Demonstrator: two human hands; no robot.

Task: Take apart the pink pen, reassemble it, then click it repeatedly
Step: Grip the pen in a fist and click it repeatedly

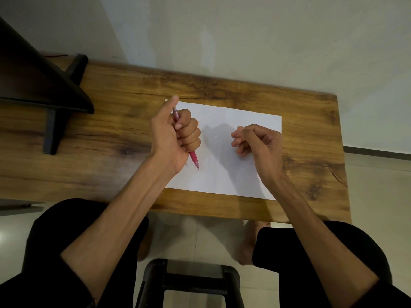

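My left hand [175, 134] grips the pink pen [194, 160] in a fist above the white paper [224, 172]. The pen's tip points down toward the sheet and its upper end sticks out by my raised thumb, which sits at the top of the pen. The pen looks whole. My right hand [258, 141] hovers over the right part of the paper with its fingers loosely curled and nothing in it.
The paper lies on a wooden table [124, 134]. A dark monitor on a black stand [53, 127] fills the table's left end. A black stool [191, 283] stands on the tiled floor between my knees.
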